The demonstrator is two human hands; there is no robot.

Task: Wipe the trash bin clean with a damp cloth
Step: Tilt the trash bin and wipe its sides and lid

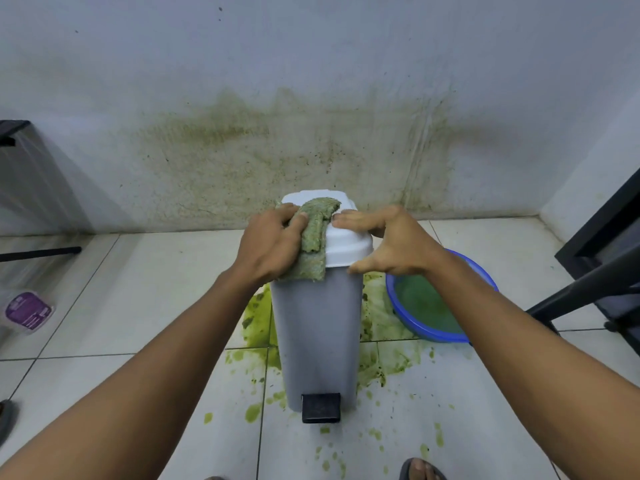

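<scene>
Now: left grip (pixel 273 240) clutches cloth (pixel 313 237) on bin (pixel 318 323) lid (pixel 349 244); right grip (pixel 388 240) splayed wide beside it. Basin (pixel 433 317) near right; spill (pixel 258 320) rings base.

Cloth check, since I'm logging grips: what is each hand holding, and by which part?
The left hand grips the cloth by its left side, on the lid. The right hand rests open on the lid, holding nothing.
</scene>
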